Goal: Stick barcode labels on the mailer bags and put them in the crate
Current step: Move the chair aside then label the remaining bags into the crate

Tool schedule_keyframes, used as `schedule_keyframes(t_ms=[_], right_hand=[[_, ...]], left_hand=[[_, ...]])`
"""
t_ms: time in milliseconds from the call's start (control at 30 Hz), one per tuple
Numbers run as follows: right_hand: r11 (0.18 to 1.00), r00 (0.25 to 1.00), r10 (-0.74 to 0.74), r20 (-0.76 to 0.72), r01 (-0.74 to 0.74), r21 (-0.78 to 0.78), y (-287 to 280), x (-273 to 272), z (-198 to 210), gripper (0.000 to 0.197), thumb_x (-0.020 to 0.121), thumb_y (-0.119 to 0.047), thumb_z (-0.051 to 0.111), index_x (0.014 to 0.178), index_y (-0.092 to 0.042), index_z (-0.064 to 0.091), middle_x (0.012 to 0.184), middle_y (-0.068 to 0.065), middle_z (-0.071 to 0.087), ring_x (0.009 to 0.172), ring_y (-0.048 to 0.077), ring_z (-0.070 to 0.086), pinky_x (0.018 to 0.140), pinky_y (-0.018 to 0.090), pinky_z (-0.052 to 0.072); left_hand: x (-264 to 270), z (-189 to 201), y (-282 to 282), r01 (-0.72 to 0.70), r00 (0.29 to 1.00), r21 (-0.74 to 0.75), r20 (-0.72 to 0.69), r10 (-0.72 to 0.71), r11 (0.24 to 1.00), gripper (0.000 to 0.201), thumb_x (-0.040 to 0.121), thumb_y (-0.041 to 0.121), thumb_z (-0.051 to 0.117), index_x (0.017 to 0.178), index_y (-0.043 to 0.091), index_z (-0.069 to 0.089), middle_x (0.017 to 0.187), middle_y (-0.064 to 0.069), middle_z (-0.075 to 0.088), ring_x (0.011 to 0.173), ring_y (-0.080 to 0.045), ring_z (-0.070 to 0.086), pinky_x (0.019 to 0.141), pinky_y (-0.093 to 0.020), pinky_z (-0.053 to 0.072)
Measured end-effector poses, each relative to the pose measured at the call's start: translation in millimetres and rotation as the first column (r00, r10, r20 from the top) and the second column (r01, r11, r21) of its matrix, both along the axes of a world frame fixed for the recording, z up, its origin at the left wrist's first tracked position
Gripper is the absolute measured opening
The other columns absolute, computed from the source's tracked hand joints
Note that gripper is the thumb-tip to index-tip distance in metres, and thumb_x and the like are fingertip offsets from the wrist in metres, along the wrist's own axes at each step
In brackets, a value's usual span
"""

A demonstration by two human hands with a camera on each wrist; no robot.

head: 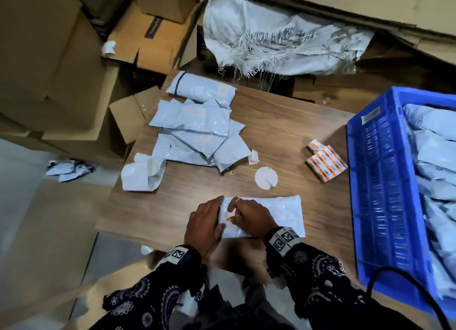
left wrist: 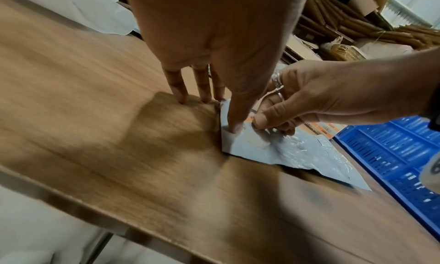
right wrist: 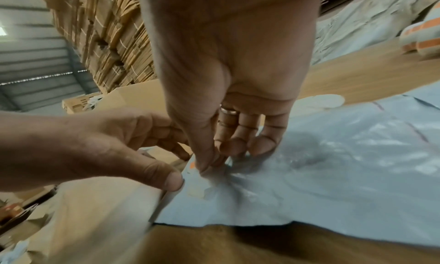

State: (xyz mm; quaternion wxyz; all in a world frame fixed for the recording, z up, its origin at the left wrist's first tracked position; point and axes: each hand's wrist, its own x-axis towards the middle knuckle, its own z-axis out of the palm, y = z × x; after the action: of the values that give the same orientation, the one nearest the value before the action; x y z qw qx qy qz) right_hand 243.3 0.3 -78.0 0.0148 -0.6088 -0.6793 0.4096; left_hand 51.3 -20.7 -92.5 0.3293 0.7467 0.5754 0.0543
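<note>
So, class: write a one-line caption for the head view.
Both hands, left hand and right hand, press a barcode label onto a mailer bag.

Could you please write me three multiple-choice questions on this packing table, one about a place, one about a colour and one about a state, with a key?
1. Where does the open plastic crate stand?
A. on the person's right, at the wooden table's edge
B. on the floor at the left
C. under the table

2. What colour are the stripes on the folded barcode label strips?
A. green
B. orange
C. purple

3. What is the left hand doing?
A. lifting a cardboard box
B. hanging idle off the table
C. pressing straight fingers on the end of the flat grey mailer bag

Key: 1 A, the head view shows the crate at the right edge, already holding bags. 2 B, orange bands show beside the crate. 3 C, the left wrist view shows the thumb on the bag, while the right hand pinches a label there.
</note>
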Motion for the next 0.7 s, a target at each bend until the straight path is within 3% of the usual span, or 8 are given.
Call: schedule_keyframes(t_ms=[100, 233, 333, 500, 600, 700], right_hand=[[1.000, 0.998, 0.015, 0.061, -0.017, 0.025, 5, -5, -4, 0.031, 0.088, -0.029, 0.066, 0.116, -0.026, 0.052, 0.096, -0.005, 0.069, 0.103, 0.023, 0.060, 0.079, 0.035, 0.044], [0.996, 0.989, 0.042, 0.138, -0.053, 0.078, 6, -12, -8, 0.039, 0.090, -0.028, 0.063, 0.126, -0.020, 0.050, 0.112, 0.008, 0.066, 0.108, 0.033, 0.060, 0.083, 0.039, 0.045], [0.994, 0.995, -0.027, 0.099, 0.016, 0.108, 4, -12, -12, 0.043, 0.088, -0.028, 0.067, 0.126, -0.018, 0.049, 0.121, 0.009, 0.055, 0.108, 0.033, 0.059, 0.084, 0.039, 0.046], [0.983, 0.987, -0.155, -0.032, 0.157, 0.092, 9, 3, -21, 0.043, 0.080, -0.028, 0.079, 0.115, -0.019, 0.055, 0.108, -0.001, 0.044, 0.096, 0.018, 0.048, 0.081, 0.032, 0.039], [0.985, 0.982, -0.143, -0.123, 0.153, 0.077, 12, 11, -25, 0.038, 0.076, -0.008, 0.070, 0.111, -0.020, 0.060, 0.099, 0.002, 0.046, 0.089, 0.009, 0.040, 0.085, 0.030, 0.039], [0.983, 0.976, -0.157, -0.148, 0.170, 0.075, 12, 12, -29, 0.037, 0.075, -0.010, 0.072, 0.107, -0.022, 0.061, 0.095, 0.001, 0.048, 0.084, -0.001, 0.042, 0.076, 0.017, 0.033]], left_hand=[[0, -1, 0, 0.007, 1.000, 0.009, 0.001, -0.007, 1.000, 0.079, 0.081, 0.052, 0.041, 0.154, 0.021, 0.033, 0.151, 0.004, 0.044, 0.133, -0.019, 0.038, 0.100, -0.040, 0.036], [3, -2, 0, -0.016, 1.000, 0.023, 0.016, 0.015, 1.000, 0.069, 0.087, 0.053, 0.038, 0.150, 0.024, 0.038, 0.146, 0.005, 0.049, 0.129, -0.019, 0.042, 0.099, -0.040, 0.037], [5, 0, 3, -0.004, 1.000, 0.034, -0.021, 0.005, 0.999, 0.062, 0.087, 0.048, 0.033, 0.143, 0.024, 0.046, 0.142, 0.004, 0.053, 0.125, -0.024, 0.048, 0.096, -0.042, 0.041], [8, 2, 10, 0.042, 0.998, 0.066, -0.056, -0.038, 0.997, 0.048, 0.087, 0.029, 0.045, 0.133, 0.023, 0.056, 0.133, 0.002, 0.058, 0.114, -0.028, 0.054, 0.087, -0.044, 0.045], [8, 2, 14, 0.035, 0.997, 0.069, -0.065, -0.031, 0.997, 0.049, 0.091, 0.037, 0.034, 0.129, 0.021, 0.060, 0.127, 0.001, 0.060, 0.110, -0.029, 0.056, 0.084, -0.043, 0.047], [12, 1, 19, 0.001, 0.998, 0.054, -0.056, 0.002, 0.999, 0.055, 0.092, 0.050, 0.026, 0.121, 0.022, 0.063, 0.115, 0.000, 0.064, 0.105, -0.030, 0.058, 0.082, -0.043, 0.047]])
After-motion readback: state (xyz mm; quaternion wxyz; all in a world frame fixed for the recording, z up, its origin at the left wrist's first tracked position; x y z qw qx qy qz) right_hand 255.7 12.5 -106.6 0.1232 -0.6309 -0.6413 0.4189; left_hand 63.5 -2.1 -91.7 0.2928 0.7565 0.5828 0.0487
